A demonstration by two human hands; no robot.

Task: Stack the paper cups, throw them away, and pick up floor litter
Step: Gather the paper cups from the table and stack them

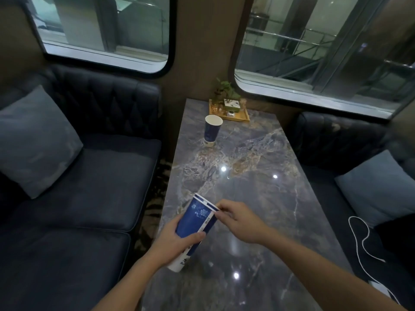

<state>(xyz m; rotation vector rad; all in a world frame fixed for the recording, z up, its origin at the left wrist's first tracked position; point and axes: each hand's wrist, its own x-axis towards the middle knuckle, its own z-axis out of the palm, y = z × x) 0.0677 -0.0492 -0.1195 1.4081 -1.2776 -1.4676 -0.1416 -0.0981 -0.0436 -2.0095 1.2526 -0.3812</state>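
Note:
My left hand (174, 240) grips a stack of blue paper cups (195, 218) around its middle, tilted with the rims pointing up and away over the near left part of the marble table (258, 198). Two white rims show at the top of the stack. My right hand (238, 221) pinches the upper rim with thumb and fingertips. A single blue paper cup (211, 130) with a white inside stands upright near the far left of the table.
A wooden tray (233, 115) with a small plant and glass items sits at the table's far end under the windows. Dark sofas with grey pillows (33, 142) flank the table. A white cable (363, 241) lies on the right seat. Patterned carpet (155, 194) shows beside the table.

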